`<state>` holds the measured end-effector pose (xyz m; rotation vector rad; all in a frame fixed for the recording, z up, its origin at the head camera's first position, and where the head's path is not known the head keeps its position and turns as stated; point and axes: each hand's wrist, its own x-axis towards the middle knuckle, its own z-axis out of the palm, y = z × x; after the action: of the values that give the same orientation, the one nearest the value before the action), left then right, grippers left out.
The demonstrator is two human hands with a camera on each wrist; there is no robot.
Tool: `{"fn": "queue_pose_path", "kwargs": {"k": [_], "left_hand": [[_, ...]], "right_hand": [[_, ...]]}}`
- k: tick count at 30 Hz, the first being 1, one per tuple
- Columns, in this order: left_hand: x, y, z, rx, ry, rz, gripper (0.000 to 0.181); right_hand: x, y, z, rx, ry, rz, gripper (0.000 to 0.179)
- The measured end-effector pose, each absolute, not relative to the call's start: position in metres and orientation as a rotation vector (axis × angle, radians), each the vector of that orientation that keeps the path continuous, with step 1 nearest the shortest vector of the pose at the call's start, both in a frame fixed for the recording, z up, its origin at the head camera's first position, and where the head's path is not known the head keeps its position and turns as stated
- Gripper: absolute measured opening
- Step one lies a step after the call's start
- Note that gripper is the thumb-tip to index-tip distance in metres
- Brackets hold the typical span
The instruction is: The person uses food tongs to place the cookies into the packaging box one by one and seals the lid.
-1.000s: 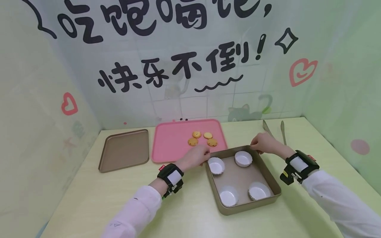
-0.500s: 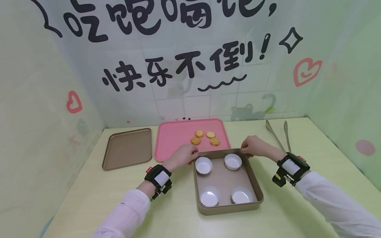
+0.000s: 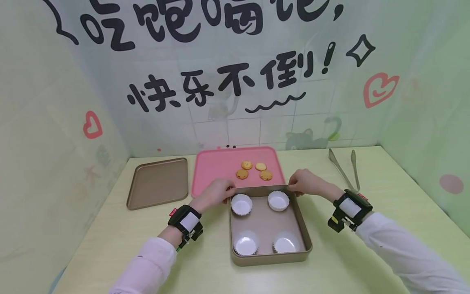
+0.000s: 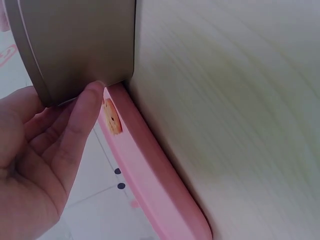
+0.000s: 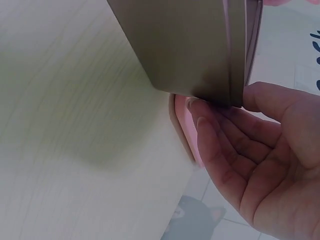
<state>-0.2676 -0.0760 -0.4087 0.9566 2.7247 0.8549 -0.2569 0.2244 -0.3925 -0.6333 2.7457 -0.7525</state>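
A deep brown square baking pan (image 3: 271,222) sits on the table in the head view. Inside it stand several white fluted paper cups, one near each corner; the near-left cup (image 3: 247,243) is one of them. My left hand (image 3: 214,192) grips the pan's far left corner. At the far right corner my right hand (image 3: 310,182) holds the rim. Both wrist views show the pan's outer wall, where the left fingers (image 4: 82,110) and the right fingers (image 5: 212,137) meet its corners. The pan's underside is hidden.
Behind the pan lies a pink tray (image 3: 216,163) with several small cookies (image 3: 247,165) on its right part. A shallow brown tray (image 3: 158,183) rests at the back left. Metal tongs (image 3: 343,169) lie at the back right. Printed fabric walls enclose the table (image 3: 121,249).
Both hands have carried the pan leftward, and it has turned to stand straighter to the table. The cups have travelled with it. The trays, cookies and tongs have stayed put.
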Motion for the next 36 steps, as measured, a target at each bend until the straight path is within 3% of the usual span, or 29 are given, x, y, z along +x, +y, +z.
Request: {"fn": "queue_pose_path", "kwargs": {"k": [15,24,29,36], "left_hand": [[-0.269,-0.075,-0.409,0.892,2.741,0.870,0.014],[-0.247,-0.085,-0.414,0.709,2.910,0.883,0.020],[-0.230,-0.090,-0.417,0.635,2.928,0.915,0.021],[-0.218,-0.085,-0.419,0.620,2.913,0.951,0.022]], "right_hand": [[-0.254,0.226,-0.392,-0.542,2.748,-0.791,0.021],[-0.265,0.257,-0.388,-0.454,3.074,-0.745,0.027],[-0.270,0.297,-0.390,-0.127,3.249,-0.488,0.040],[-0.265,0.341,-0.409,0.423,3.213,-0.501,0.052]]}}
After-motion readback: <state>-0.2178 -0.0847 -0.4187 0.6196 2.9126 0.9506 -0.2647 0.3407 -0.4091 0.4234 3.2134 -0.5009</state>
